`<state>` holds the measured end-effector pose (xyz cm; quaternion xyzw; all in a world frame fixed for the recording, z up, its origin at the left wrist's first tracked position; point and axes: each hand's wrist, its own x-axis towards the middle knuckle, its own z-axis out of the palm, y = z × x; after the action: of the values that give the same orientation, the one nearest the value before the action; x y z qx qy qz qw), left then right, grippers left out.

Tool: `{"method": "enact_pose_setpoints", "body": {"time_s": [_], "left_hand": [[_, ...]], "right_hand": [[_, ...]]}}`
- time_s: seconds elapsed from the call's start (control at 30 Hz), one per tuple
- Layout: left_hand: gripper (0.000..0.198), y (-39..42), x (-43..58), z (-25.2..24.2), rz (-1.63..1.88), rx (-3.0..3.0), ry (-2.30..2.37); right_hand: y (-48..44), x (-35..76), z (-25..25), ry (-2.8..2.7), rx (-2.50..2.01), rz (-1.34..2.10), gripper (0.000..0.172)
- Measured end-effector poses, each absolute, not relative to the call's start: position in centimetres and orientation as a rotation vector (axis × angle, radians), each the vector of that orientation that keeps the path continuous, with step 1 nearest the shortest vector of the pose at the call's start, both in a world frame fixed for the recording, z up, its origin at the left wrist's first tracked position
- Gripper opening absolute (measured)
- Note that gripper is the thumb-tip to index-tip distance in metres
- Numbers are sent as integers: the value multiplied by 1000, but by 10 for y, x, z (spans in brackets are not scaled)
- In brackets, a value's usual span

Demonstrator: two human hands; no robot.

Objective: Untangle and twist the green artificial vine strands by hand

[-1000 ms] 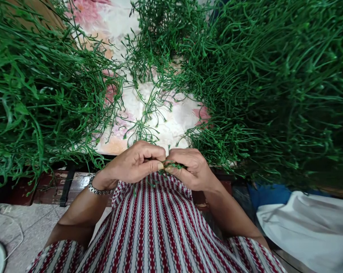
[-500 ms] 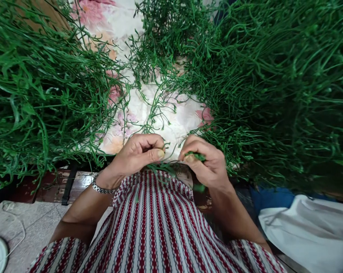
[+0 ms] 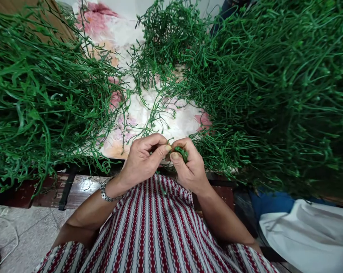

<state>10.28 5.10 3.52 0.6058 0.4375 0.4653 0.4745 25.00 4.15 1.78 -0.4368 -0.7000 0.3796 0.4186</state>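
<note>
In front of my body my two hands meet, fingertips almost touching. My left hand [image 3: 147,155], with a metal bracelet at the wrist, pinches the end of a thin green stem between thumb and forefinger; most of it is hidden by the fingers. My right hand [image 3: 190,163] is closed around a small bunch of green pieces [image 3: 181,153] that shows between thumb and forefinger. Just beyond the hands, loose thin green stems [image 3: 154,115] with forked tips lie on a floral cloth [image 3: 183,121].
A big heap of green stems [image 3: 54,98] rises on the left, a larger one [image 3: 268,87] on the right, and a smaller clump [image 3: 171,38] at the back. Cardboard [image 3: 54,22] stands far left. A white cloth or bag [image 3: 305,231] hangs low on the right.
My right hand has moved left to meet my left hand, closing the gap between them. The bunch is still in my right hand.
</note>
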Motion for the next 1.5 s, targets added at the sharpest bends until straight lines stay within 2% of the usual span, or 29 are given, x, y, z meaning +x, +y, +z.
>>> {"method": "enact_pose_setpoints", "body": {"time_s": [0.23,0.43,0.5,0.63,0.77,0.93,1.07,1.23,1.3,1.43,1.5], "left_hand": [[5,53,106,28,1285,1474,1082],[3,53,107,24,1351,1452,994],[1,53,109,23,1379,1345,876],[7,52,112,24,1262,938,610],[11,55,109,30,1112,680,568],[11,60,105,33,1171,642,647],[12,61,105,32,1232,744,730],[11,64,109,32,1335,771,773],[12,65,112,33,1377,819,785],[12,66,120,32,1438,969,831],[9,67,124,31,1441,1045,855]], "right_hand": [[40,251,13,-1685,-1018,978,24],[41,253,7,-1740,-984,970,7],[43,253,7,-1725,-990,995,8],[46,252,8,-1698,-899,1096,18],[50,252,7,-1760,-752,1157,18],[53,257,9,-1800,-790,1009,23],[56,267,22,-1424,-941,700,27],[53,282,44,-1121,-891,533,14],[49,284,50,-1240,-998,571,12],[45,276,52,-1848,-1208,635,10],[45,269,48,-2071,-1217,642,15]]}}
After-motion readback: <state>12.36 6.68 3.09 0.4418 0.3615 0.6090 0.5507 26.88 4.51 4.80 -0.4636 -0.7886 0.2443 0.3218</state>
